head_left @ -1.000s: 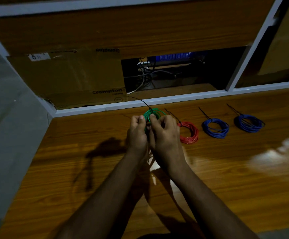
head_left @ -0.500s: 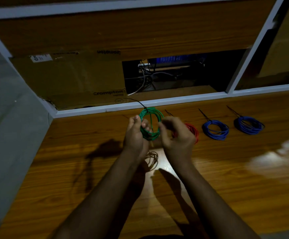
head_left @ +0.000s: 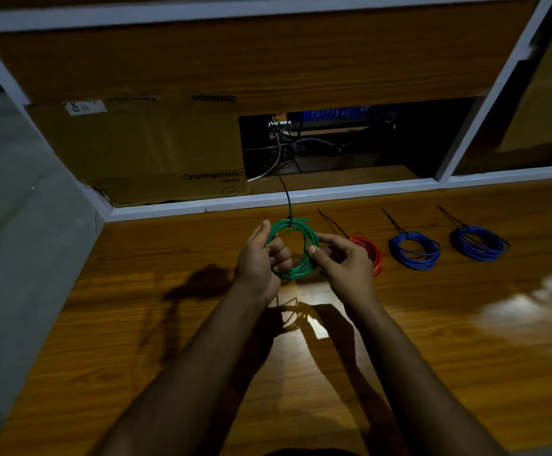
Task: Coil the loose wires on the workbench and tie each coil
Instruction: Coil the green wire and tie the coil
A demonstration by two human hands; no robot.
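2 hands [head_left: 304,258] grip green coil [head_left: 296,248] between them, above workbench [head_left: 432,340].

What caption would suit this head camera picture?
Both hands, left hand and right hand, hold a tied green wire coil above the workbench.

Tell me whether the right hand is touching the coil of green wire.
Touching. The head view shows the right hand pinching the right side of the coil of green wire between thumb and forefinger, while the left hand grips the opposite side.
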